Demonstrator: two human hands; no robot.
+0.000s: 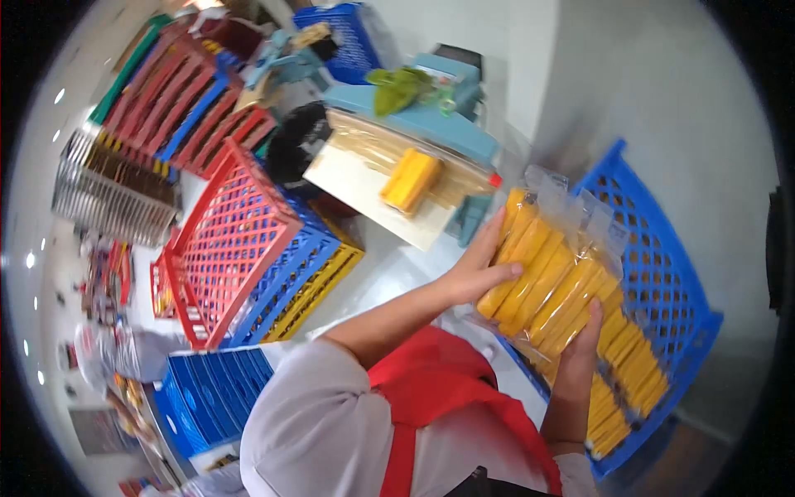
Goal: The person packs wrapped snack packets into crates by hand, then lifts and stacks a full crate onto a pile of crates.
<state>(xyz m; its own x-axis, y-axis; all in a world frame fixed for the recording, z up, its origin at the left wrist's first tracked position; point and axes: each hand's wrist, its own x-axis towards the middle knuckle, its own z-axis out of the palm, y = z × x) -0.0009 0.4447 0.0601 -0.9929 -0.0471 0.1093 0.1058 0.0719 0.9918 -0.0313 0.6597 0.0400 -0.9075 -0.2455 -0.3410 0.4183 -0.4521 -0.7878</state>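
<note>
Both my hands grip clear plastic packs of long yellow sticks, held over the near end of a blue crate. My left hand is closed on the left side, its thumb across the front. My right hand holds the lower right edge. Loose clear plastic stands out at the packs' upper end. I cannot tell exactly how many packs are held. Beneath and beside them, the blue crate contains more yellow packs in rows.
A wrapped yellow pack lies on a pale board beside a blue-grey machine with green leafy material on it. Stacked red, blue and yellow crates stand left. Blue boxes and a person in white are farther left.
</note>
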